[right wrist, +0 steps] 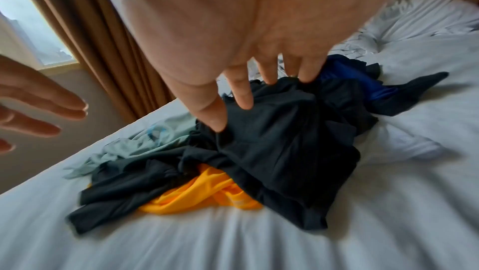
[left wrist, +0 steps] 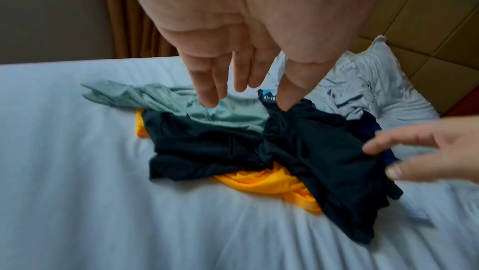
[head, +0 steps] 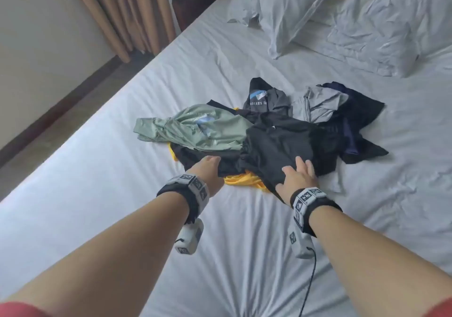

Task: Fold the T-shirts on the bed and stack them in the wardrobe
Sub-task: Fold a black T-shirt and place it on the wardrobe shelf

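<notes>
Brown curtains (head: pixel 127 11) w/ daylit window (right wrist: pixel 28 28), beige wall (head: pixel 44 18) (dark skirting), padded headboard (left wrist: pixel 427 34)

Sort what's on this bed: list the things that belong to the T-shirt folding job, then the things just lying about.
Belongs to the job:
black T-shirt
sage green T-shirt
yellow T-shirt
grey T-shirt
navy T-shirt
left hand
right hand

Lying about:
pillows
curtain
</notes>
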Demonstrator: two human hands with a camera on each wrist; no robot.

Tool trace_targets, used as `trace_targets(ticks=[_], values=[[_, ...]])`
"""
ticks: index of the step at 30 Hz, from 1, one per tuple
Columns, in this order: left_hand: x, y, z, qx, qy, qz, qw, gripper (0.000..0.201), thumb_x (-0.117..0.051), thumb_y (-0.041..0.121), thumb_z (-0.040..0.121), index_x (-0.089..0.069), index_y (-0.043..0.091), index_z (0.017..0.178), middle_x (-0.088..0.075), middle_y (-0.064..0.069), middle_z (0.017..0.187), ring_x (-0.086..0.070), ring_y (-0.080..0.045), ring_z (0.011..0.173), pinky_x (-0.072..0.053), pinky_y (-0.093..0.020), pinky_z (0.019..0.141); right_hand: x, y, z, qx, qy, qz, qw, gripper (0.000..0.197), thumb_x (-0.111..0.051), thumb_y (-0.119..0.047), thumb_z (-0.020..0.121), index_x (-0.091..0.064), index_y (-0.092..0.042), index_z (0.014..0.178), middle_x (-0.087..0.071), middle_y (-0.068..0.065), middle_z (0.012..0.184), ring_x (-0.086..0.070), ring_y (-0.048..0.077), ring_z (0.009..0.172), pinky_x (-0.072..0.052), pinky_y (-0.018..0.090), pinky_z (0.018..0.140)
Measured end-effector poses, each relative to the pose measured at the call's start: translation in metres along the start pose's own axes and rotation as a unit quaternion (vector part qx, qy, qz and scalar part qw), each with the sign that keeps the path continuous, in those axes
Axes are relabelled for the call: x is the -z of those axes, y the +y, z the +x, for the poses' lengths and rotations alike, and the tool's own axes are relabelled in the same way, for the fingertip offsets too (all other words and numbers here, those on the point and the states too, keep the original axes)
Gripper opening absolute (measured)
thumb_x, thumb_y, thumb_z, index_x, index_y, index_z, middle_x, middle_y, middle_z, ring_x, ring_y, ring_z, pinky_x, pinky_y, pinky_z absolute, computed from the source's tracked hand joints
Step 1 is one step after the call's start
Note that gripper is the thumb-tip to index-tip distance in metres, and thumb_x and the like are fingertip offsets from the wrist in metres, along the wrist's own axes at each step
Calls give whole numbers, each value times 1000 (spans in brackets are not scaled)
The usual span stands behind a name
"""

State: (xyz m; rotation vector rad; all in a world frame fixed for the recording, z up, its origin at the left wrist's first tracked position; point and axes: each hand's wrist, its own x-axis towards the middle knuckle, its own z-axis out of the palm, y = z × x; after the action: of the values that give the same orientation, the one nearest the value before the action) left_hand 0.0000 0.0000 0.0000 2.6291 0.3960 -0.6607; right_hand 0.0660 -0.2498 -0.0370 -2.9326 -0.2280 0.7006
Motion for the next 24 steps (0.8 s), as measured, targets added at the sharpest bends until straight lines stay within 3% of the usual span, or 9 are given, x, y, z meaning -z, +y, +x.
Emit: trace_targets(ticks=[5, 9, 12, 14, 15, 16, 18, 21, 24], values=[[-38, 4, 28, 27, -41, -24, 998, 67, -54, 24, 93, -33, 22, 157, -31, 5, 164, -40, -21, 145, -37, -38, 116, -6, 8, 42, 5, 2, -9, 1000, 51, -57, -47, 87, -55, -38, 137, -8, 3, 169, 5, 34, 152, -7, 41, 124], [-57, -6, 36, 36, -60, -16, 997, 66, -57, 26, 93, -37, 23, 156, -36, 4, 162, -40, -19, 145, -36, -35, 116, -28, -2, 54, 9, -33, -38, 999, 51, -55, -48, 86, -58, -28, 133, -28, -4, 163, -1, 31, 153, -5, 43, 124], [-58, -8, 37, 39, -61, -15, 997, 63, -58, 26, 94, -40, 23, 154, -40, 4, 159, -41, -18, 144, -36, -32, 115, -35, -4, 57, 42, 21, -11, 999, 34, -59, -37, 87, -67, -22, 115, -58, -5, 136, -31, 22, 143, -12, 40, 121], [-58, -9, 40, 54, -58, -29, 996, 61, -58, 27, 94, -42, 24, 153, -44, 3, 157, -45, -19, 141, -38, -32, 113, -28, -6, 56, 61, 57, 72, 994, 14, -60, -31, 88, -71, -22, 90, -68, -3, 105, -52, 22, 119, -26, 37, 115], [-57, -9, 40, 63, -53, -41, 996, 59, -57, 27, 94, -44, 24, 152, -47, 3, 154, -47, -19, 139, -41, -33, 111, -23, -10, 55, 62, 55, 129, 988, 20, -60, -32, 90, -65, -21, 74, -65, -2, 87, -57, 23, 101, -37, 36, 103], [-56, -8, 39, 73, -46, -58, 995, 57, -56, 26, 95, -46, 25, 150, -50, 4, 152, -50, -18, 136, -42, -33, 110, -20, -14, 52, 48, 40, 178, 982, 34, -59, -34, 92, -54, -18, 62, -56, 0, 70, -56, 25, 82, -43, 34, 83], [-55, -4, 35, 95, -32, -98, 990, 53, -55, 24, 95, -49, 25, 148, -55, 4, 148, -54, -18, 133, -44, -30, 107, -9, -25, 42, 28, 3, 255, 967, 52, -59, -39, 95, -34, -15, 56, -34, 5, 56, -38, 26, 59, -31, 37, 59], [-52, 2, 27, 132, -37, -184, 973, 49, -58, 24, 96, -53, 23, 145, -60, 3, 141, -59, -19, 125, -47, -30, 103, 1, -40, 25, 18, -19, 382, 924, 50, -65, -43, 92, -37, -17, 60, -34, 3, 56, -37, 21, 56, -32, 35, 56], [-45, 9, 17, 186, -46, -357, 914, 46, -63, 30, 96, -55, 22, 141, -65, -2, 132, -63, -23, 118, -52, -39, 103, 0, -52, 12, -26, -127, 502, 855, 35, -75, -46, 85, -66, -12, 78, -63, 0, 73, -60, 17, 74, -50, 32, 76]])
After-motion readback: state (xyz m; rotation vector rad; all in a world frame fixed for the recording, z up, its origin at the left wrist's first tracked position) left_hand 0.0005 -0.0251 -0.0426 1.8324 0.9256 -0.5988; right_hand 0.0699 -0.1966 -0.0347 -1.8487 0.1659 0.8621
